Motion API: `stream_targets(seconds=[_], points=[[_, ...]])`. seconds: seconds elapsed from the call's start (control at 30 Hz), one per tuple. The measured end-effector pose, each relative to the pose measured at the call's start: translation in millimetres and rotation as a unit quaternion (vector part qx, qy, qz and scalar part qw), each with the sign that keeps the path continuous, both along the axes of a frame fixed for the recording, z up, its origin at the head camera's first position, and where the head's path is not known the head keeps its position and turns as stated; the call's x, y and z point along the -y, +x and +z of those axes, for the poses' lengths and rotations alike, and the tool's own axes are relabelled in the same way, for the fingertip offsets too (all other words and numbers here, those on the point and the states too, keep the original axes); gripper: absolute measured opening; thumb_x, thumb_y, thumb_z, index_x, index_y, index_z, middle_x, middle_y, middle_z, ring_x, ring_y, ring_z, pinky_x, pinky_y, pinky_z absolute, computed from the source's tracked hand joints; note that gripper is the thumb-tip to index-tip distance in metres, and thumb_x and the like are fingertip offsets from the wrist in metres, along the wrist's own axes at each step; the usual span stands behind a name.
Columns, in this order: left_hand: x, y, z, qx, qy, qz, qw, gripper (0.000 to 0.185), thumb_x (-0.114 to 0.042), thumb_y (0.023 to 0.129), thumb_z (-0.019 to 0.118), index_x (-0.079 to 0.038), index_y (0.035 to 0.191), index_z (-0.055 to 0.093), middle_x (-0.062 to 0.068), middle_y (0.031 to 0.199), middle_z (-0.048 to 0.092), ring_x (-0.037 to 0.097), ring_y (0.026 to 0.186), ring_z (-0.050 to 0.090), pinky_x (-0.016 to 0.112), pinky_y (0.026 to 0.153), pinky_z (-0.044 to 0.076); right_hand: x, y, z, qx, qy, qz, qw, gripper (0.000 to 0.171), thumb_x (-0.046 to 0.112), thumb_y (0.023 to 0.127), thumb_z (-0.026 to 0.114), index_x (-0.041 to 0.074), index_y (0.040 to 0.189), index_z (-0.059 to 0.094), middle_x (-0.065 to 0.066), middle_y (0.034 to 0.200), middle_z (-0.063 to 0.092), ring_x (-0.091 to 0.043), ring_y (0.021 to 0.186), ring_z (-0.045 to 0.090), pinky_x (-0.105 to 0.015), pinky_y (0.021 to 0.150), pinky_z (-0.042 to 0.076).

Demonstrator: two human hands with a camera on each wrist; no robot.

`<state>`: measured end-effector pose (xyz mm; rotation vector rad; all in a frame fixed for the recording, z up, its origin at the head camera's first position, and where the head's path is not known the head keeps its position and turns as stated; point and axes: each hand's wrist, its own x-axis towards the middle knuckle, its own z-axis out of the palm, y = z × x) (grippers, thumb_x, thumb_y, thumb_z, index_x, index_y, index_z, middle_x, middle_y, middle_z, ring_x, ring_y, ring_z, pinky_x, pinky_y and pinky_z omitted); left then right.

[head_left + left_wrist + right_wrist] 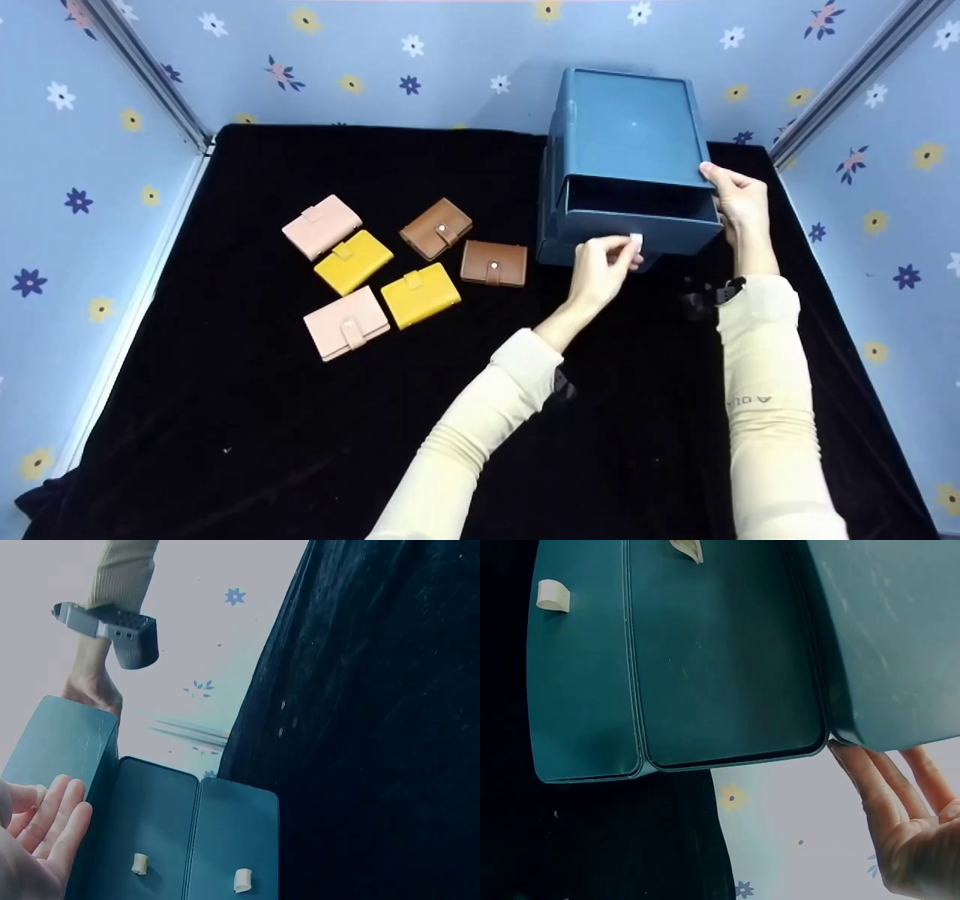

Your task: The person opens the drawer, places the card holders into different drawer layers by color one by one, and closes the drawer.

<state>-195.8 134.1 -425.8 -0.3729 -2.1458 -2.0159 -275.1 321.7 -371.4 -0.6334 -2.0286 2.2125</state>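
Blue rigid plastic drawer box (626, 150) sat far right on the black-cloth counter (300, 420), left hand (600, 266) pinching the small white pull tab (636, 241), right hand (739, 202) flat-fingered bracing its side; likely light, slippery, best pulled by tab.

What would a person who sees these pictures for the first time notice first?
The blue drawer cabinet at the back right of the black cloth, its top drawer pulled partly out. The left hand pinches the drawer's white pull tab while the right hand steadies the cabinet's side. To the left lie six small wallets: pink, yellow and brown.
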Motion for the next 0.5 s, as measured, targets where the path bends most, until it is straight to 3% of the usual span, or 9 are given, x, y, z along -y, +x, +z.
stream_targets(seconds=[0.17,0.5], points=[[2,12.6,-2.8,-0.006,0.007,-0.018,0.9998,0.018,-0.009,0.086,0.057,0.003,0.087,0.068,0.008,0.069,0.066,0.007,0.060,0.062,0.013,0.058,0.047,0,0.4,1.8,0.011,-0.023,-0.003,1.000,0.018,0.022,0.066,0.079,0.012,0.078,0.070,-0.003,0.060,0.063,-0.013,0.049,0.060,-0.024,0.043,0.048],[8,33.7,-6.9,-0.022,0.008,-0.043,0.9988,0.014,-0.003,0.085,0.057,0.005,0.089,0.067,0.010,0.072,0.067,0.008,0.062,0.063,0.013,0.059,0.048,0,1.6,3.2,0.025,-0.023,-0.010,0.999,0.023,0.023,0.063,0.080,0.012,0.081,0.071,-0.004,0.064,0.065,-0.015,0.055,0.062,-0.026,0.048,0.050]])
